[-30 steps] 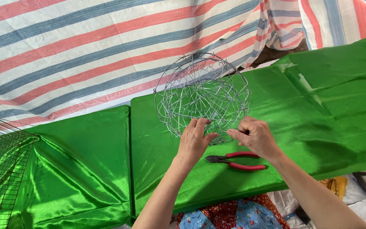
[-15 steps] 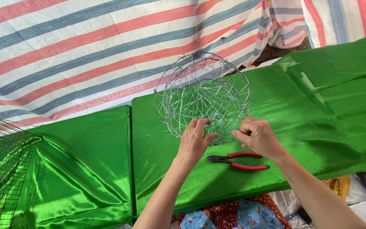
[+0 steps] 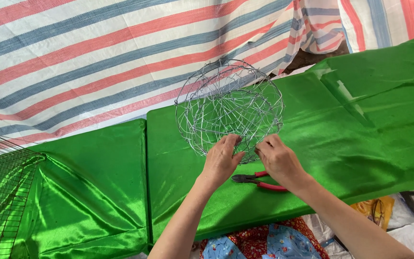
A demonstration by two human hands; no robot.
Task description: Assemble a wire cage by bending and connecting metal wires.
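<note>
Nearest me, the red-handled pliers point(image 3: 259, 181) lie on the green cloth point(image 3: 360, 124) just under my wrists, at six o'clock, within reach. My left hand point(image 3: 221, 160) pinches the near rim of the wire basket point(image 3: 229, 108), steadying it; my right hand point(image 3: 279, 160) closes its fingers on the wire beside it. The basket tilts toward me at twelve o'clock. Beyond it hangs the striped tarp point(image 3: 97, 62).

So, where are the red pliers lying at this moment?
In the head view the red pliers lie on the green cloth, just below the right hand and near the wire basket.
</note>
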